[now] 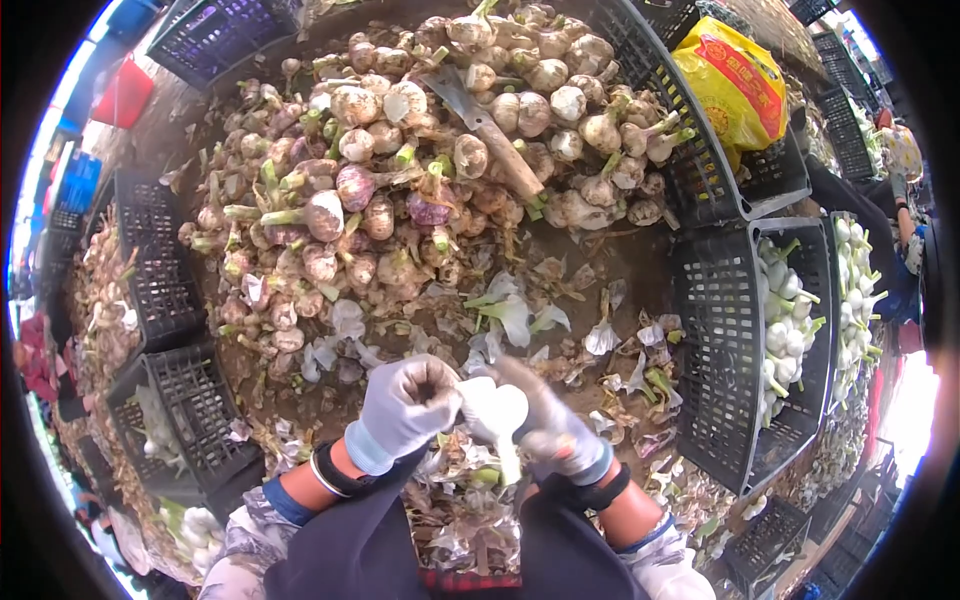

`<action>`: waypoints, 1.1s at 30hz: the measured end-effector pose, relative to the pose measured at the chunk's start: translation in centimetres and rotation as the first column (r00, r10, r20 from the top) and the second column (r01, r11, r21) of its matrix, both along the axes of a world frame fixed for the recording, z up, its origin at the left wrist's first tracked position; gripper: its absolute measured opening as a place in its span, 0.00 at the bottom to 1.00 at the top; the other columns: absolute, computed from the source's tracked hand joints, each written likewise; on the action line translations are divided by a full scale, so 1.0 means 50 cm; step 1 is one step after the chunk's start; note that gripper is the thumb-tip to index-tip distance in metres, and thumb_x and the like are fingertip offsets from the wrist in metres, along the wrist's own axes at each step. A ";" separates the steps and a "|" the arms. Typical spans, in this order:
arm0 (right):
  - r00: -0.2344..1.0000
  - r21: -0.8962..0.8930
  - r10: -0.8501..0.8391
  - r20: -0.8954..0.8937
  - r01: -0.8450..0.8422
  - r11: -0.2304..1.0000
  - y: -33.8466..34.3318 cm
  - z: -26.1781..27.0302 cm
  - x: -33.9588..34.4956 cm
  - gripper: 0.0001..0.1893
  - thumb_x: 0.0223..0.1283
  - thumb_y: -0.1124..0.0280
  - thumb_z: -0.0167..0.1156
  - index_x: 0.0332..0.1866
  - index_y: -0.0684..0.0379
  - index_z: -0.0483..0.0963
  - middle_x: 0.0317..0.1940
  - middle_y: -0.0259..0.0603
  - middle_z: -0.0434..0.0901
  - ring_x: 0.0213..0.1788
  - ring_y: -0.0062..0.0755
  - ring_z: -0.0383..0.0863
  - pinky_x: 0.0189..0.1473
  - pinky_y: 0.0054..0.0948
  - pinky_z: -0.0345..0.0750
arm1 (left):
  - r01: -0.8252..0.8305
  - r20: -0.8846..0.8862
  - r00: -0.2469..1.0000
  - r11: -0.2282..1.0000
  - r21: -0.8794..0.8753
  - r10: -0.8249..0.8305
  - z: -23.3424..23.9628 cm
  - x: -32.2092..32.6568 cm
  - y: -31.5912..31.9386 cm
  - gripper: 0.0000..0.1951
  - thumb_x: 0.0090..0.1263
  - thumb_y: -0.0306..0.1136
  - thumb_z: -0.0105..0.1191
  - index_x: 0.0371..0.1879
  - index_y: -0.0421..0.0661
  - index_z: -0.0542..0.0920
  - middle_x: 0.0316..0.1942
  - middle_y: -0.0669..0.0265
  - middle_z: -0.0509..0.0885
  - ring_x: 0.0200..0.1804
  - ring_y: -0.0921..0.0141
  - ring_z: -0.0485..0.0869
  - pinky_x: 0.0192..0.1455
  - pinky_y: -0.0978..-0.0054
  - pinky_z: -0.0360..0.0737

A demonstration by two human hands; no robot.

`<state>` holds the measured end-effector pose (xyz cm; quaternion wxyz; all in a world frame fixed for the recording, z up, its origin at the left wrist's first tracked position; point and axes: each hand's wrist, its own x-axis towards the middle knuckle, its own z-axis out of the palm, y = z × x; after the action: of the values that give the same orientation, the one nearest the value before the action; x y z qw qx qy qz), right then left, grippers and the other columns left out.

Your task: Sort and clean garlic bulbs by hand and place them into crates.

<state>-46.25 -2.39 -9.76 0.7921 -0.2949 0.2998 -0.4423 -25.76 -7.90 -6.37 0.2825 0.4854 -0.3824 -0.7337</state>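
Observation:
A bright white garlic bulb (498,411) with its stem (508,457) pointing down is between my gloved hands, above my lap. The fingertips of my left hand (411,405) are pinched at the bulb's left edge. On its other side is my right hand (551,424), blurred, its fingers extended upward; whether it grips the bulb is unclear. Before me lies a large heap of unpeeled garlic (360,187), dirty and partly purple, with short stems. On the heap rests a metal-bladed tool with a wooden handle (504,154).
Black plastic crates stand right (716,360) and left (161,262). Clean white garlic (787,322) fills the right crate. A yellow plastic bag (731,82) sits in a crate at upper right. Loose skins (510,315) litter the ground. Another person's arm (904,217) shows far right.

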 end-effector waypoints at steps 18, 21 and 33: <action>0.887 0.305 -0.202 0.416 0.073 0.949 0.013 -0.013 0.028 0.39 0.47 0.53 0.68 0.64 0.58 0.61 0.61 0.52 0.67 0.45 0.44 0.78 0.44 0.38 0.75 | -0.490 -0.143 0.802 0.775 0.399 0.580 -0.063 0.052 -0.015 0.04 0.65 0.28 0.57 0.32 0.48 0.75 0.27 0.68 0.81 0.22 0.75 0.81 0.20 0.82 0.77; 0.769 0.403 -0.284 0.572 0.038 0.914 0.010 -0.010 0.023 0.39 0.44 0.57 0.68 0.63 0.60 0.63 0.61 0.51 0.67 0.43 0.44 0.78 0.44 0.37 0.75 | -0.529 -0.120 0.775 0.741 0.412 0.620 -0.069 0.063 -0.019 0.04 0.66 0.27 0.55 0.31 0.48 0.74 0.26 0.69 0.80 0.22 0.75 0.81 0.20 0.82 0.78; 0.586 0.372 -0.353 0.730 0.093 0.924 -0.017 0.014 0.008 0.29 0.49 0.59 0.66 0.58 0.56 0.70 0.67 0.49 0.62 0.37 0.36 0.77 0.38 0.31 0.74 | -0.733 0.062 0.651 0.606 0.308 0.756 -0.066 0.135 -0.054 0.03 0.69 0.31 0.53 0.36 0.49 0.74 0.28 0.69 0.81 0.21 0.78 0.78 0.22 0.84 0.75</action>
<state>-45.84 -3.22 -9.05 0.8142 0.0902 0.0202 -0.5731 -19.00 -10.60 -9.67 0.4973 0.6102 -0.0166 -0.6166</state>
